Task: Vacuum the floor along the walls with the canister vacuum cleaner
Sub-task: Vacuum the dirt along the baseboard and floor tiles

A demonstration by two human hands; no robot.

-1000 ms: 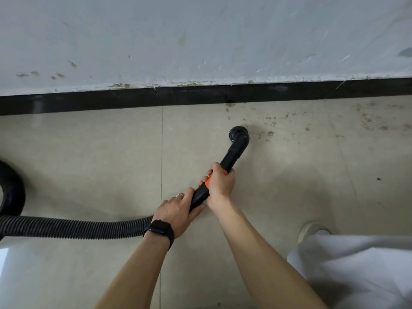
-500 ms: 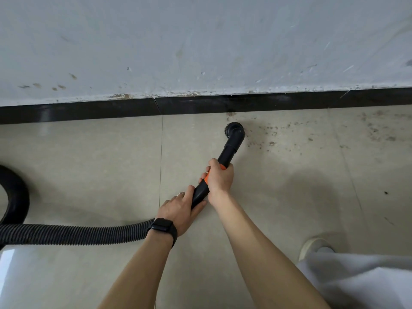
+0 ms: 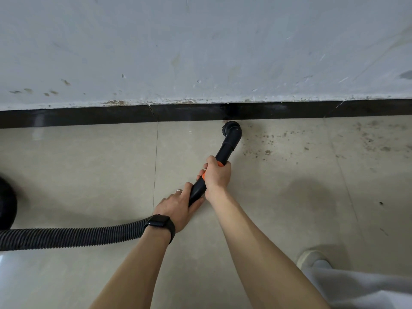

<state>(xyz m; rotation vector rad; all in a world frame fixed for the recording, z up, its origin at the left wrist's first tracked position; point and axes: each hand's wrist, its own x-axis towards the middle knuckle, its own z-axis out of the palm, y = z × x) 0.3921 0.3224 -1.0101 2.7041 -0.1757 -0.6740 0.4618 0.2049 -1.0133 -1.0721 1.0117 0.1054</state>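
A black vacuum wand [image 3: 225, 150] with an orange collar ends in a round brush nozzle [image 3: 231, 128] that sits on the beige tile floor [image 3: 89, 170], right against the black baseboard [image 3: 89, 115]. My right hand [image 3: 216, 175] grips the wand at the orange collar. My left hand [image 3: 178, 208], with a ring and a black watch, holds the wand's lower end where the ribbed black hose [image 3: 73, 236] joins. The hose runs left to the black canister [image 3: 6, 204] at the left edge. Brown dirt specks [image 3: 265, 148] lie on the floor just right of the nozzle.
A scuffed grey-white wall [image 3: 200, 45] rises above the baseboard. More dirt [image 3: 374, 139] is scattered along the wall at the far right. My light shoe [image 3: 312, 258] and grey trouser leg [image 3: 361, 291] are at the lower right.
The nozzle has slid forward across the tile from a little way off the wall until it meets the baseboard. Both hands moved with it and kept their grips.
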